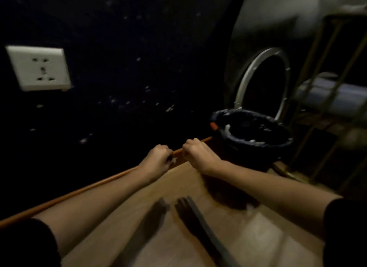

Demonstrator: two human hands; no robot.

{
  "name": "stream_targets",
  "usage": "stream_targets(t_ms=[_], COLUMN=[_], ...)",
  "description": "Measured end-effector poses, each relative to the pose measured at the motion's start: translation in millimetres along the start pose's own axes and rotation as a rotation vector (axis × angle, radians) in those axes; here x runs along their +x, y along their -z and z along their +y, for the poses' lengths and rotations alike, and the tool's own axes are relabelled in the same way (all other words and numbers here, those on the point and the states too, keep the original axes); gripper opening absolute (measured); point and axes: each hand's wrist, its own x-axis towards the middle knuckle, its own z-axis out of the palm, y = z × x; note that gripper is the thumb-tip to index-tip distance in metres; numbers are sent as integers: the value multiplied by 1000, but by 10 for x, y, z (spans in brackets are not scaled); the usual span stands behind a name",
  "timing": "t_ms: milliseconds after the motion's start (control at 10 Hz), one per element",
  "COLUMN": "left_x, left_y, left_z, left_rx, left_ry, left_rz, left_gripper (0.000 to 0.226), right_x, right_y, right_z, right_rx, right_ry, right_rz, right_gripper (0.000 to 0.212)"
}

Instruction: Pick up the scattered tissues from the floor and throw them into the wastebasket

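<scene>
The wastebasket (218, 115) stands right of centre, lined with a dark bag, and white tissue scraps lie inside it. My left hand (156, 157) is a closed fist above the wooden floor, with a small white tissue scrap (174, 159) sticking out of its fingers. My right hand (195, 152) is also a closed fist, just right of the left one and close to the wastebasket's near left side. Whether it holds anything is hidden by the fingers. Both hands hover a little apart from each other over the skirting line.
A dark speckled wall (119, 67) with a white power socket (39, 67) fills the left. An orange skirting strip (79, 191) runs along its base. A round metal-rimmed opening (264, 79) sits behind the wastebasket, and a wire rack (333, 99) stands at the right.
</scene>
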Motion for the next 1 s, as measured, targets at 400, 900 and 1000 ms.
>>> stream_targets(t_ms=[400, 900, 1000], left_x=[1888, 1536, 1523], left_y=[-439, -673, -504], left_z=[1836, 1866, 1809], left_rx=[-186, 21, 14], left_ry=[-30, -122, -162], left_rz=[46, 8, 71], left_gripper=[13, 24, 22], right_x=[-876, -1138, -1124], right_y=[629, 908, 1108], right_z=[1856, 1832, 1786], right_rx=[222, 235, 299], right_ry=[-841, -751, -719], right_rz=[202, 25, 39], right_gripper=[10, 31, 32])
